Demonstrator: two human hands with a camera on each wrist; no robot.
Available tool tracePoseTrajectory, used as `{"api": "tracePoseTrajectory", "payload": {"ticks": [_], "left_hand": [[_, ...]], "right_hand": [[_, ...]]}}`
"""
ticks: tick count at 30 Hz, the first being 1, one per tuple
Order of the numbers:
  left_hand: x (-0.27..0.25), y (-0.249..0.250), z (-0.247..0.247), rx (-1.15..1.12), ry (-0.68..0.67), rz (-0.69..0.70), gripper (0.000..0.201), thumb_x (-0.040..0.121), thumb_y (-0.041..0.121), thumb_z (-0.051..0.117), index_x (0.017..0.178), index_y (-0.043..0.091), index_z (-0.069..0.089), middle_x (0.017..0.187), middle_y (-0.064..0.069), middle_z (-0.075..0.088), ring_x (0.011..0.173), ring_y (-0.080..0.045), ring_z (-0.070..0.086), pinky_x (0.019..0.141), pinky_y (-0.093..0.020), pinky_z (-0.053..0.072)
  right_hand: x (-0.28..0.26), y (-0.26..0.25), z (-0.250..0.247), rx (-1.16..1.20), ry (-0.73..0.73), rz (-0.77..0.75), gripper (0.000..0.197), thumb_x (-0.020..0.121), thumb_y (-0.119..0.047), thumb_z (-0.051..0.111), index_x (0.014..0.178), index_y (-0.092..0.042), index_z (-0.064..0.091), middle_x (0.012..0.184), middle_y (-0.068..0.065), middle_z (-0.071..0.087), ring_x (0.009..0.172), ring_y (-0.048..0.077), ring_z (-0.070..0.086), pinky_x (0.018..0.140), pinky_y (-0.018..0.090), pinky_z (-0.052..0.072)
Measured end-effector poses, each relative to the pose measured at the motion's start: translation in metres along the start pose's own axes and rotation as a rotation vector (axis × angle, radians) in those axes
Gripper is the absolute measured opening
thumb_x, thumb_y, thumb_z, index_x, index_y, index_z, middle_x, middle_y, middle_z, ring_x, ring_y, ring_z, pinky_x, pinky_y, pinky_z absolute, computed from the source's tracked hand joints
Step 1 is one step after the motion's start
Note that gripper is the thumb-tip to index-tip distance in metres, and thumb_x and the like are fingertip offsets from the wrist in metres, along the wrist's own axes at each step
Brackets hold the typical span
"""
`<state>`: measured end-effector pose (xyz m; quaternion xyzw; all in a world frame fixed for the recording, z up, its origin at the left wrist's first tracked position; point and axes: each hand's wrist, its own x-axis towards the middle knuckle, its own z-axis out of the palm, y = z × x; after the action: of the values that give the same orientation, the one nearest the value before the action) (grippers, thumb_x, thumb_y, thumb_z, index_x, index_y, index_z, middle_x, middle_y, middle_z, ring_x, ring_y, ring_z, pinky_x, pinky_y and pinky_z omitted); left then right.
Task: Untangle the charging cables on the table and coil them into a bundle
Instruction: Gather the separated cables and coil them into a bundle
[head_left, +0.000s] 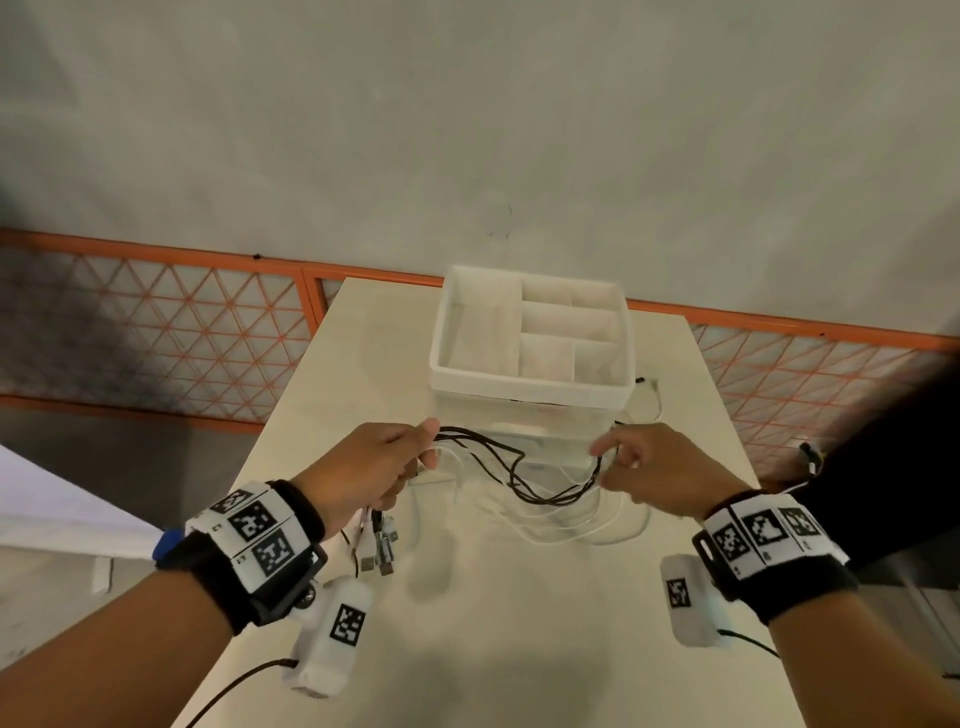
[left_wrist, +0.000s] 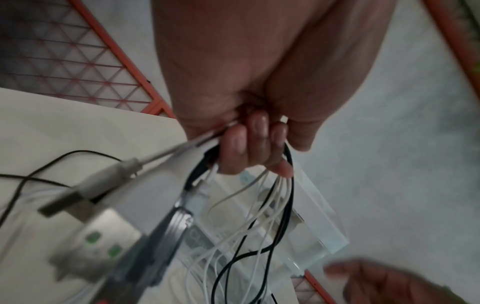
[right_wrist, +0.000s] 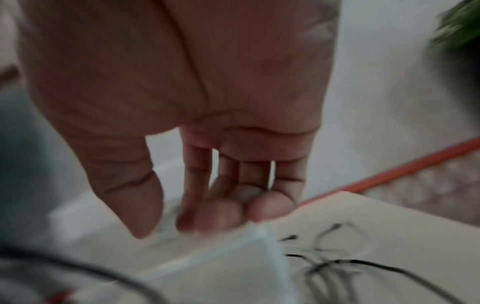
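Observation:
My left hand (head_left: 410, 457) grips a bunch of black and white charging cables (head_left: 540, 493) above the table; in the left wrist view its fingers (left_wrist: 255, 144) curl round the strands (left_wrist: 272, 205). Several USB plugs (head_left: 376, 545) dangle below that fist. The black strands sag rightward to my right hand (head_left: 610, 457). That hand (right_wrist: 207, 214) shows straight, spread fingers with nothing pinched in the blurred right wrist view. White cable loops (head_left: 571, 525) lie on the table underneath.
A white divided organiser (head_left: 530, 379) sits on a clear plastic stand (head_left: 519, 431) just behind the cables, on a cream table (head_left: 519, 649). More black cable ends (right_wrist: 335, 265) lie by the stand's right side. An orange lattice fence (head_left: 156, 332) runs behind; a dark sleeve (head_left: 893, 467) is at the right.

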<state>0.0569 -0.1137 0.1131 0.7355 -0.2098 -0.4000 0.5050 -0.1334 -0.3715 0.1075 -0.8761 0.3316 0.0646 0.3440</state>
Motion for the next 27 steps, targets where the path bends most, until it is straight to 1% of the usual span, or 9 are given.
{"api": "tracePoseTrajectory", "payload": {"ticks": [4,8,10,13,15,19,23,25,27], "left_hand": [[-0.007,0.014,0.020,-0.027,-0.146,0.063,0.046,0.100,0.046,0.046,0.084,0.010,0.070,0.058,0.005,0.034,0.051,-0.011,0.026,0.049,-0.025,0.023],[-0.017,0.017,0.017,0.166,-0.193,0.188,0.045,0.097,0.045,0.052,0.073,0.011,0.070,0.058,0.003,0.037,0.054,-0.014,0.029,0.050,-0.024,0.027],[-0.022,0.009,0.003,0.292,-0.231,0.184,0.048,0.096,0.045,0.053,0.075,0.005,0.067,0.061,-0.001,0.039,0.055,-0.017,0.030,0.049,-0.023,0.028],[-0.023,-0.014,-0.013,0.611,-0.301,0.080,0.026,0.098,0.041,0.054,0.086,0.031,0.075,0.059,0.008,0.049,0.046,-0.004,0.039,0.049,-0.014,0.033],[-0.019,-0.036,-0.013,0.764,-0.277,0.006,0.024,0.098,0.037,0.054,0.095,0.024,0.074,0.062,0.010,0.053,0.044,0.001,0.043,0.047,-0.010,0.031],[-0.007,-0.071,-0.007,0.689,0.041,-0.035,0.027,0.100,0.024,0.052,0.075,0.025,0.062,0.065,0.008,0.056,0.057,-0.009,0.051,0.045,-0.010,0.032],[-0.006,-0.072,-0.011,0.516,0.080,-0.077,0.023,0.100,0.024,0.048,0.095,0.014,0.068,0.070,0.003,0.058,0.057,-0.012,0.052,0.049,-0.018,0.039],[-0.007,-0.070,-0.013,0.609,0.013,-0.061,0.021,0.097,0.032,0.054,0.096,0.014,0.065,0.080,0.000,0.063,0.071,-0.016,0.059,0.060,-0.024,0.042],[-0.007,-0.073,-0.014,0.670,-0.031,-0.069,0.019,0.094,0.036,0.058,0.084,0.020,0.060,0.082,0.001,0.064,0.079,-0.017,0.060,0.065,-0.027,0.041]], "right_hand": [[-0.027,-0.073,0.041,0.227,-0.053,-0.259,0.072,0.075,-0.044,0.084,0.132,-0.057,0.042,0.057,-0.005,0.064,0.046,0.002,0.053,0.050,0.014,0.043],[-0.013,-0.069,0.079,0.128,-0.213,-0.084,0.017,0.090,-0.035,0.069,0.103,-0.025,0.066,0.058,-0.001,0.068,0.044,0.013,0.062,0.047,0.025,0.050],[-0.003,-0.042,0.080,0.040,-0.228,0.048,0.012,0.091,-0.032,0.066,0.085,-0.022,0.066,0.061,0.000,0.071,0.052,0.018,0.068,0.053,0.027,0.056],[0.004,-0.012,0.079,-0.101,0.230,0.108,0.007,0.085,-0.035,0.064,0.083,-0.029,0.068,0.071,-0.005,0.071,0.077,0.027,0.071,0.075,0.038,0.060],[0.001,-0.008,0.088,-0.120,0.403,0.093,0.013,0.087,-0.033,0.063,0.099,-0.033,0.067,0.079,-0.007,0.070,0.089,0.030,0.069,0.079,0.039,0.056],[-0.007,-0.012,0.126,-0.064,0.136,-0.006,0.054,0.087,-0.036,0.067,0.135,-0.041,0.043,0.110,-0.011,0.071,0.100,0.021,0.067,0.092,0.041,0.054],[-0.009,-0.031,0.163,-0.102,-0.064,-0.239,0.028,0.087,-0.037,0.064,0.113,-0.039,0.054,0.101,-0.014,0.066,0.076,0.005,0.058,0.084,0.037,0.055],[-0.004,-0.047,0.183,-0.217,-0.194,-0.308,0.026,0.092,-0.037,0.060,0.117,-0.036,0.062,0.119,-0.011,0.063,0.101,0.012,0.061,0.097,0.036,0.050],[0.007,-0.064,0.202,-0.314,-0.235,-0.328,0.042,0.096,-0.033,0.055,0.139,-0.036,0.052,0.148,-0.006,0.047,0.130,0.021,0.051,0.109,0.036,0.041]]}}
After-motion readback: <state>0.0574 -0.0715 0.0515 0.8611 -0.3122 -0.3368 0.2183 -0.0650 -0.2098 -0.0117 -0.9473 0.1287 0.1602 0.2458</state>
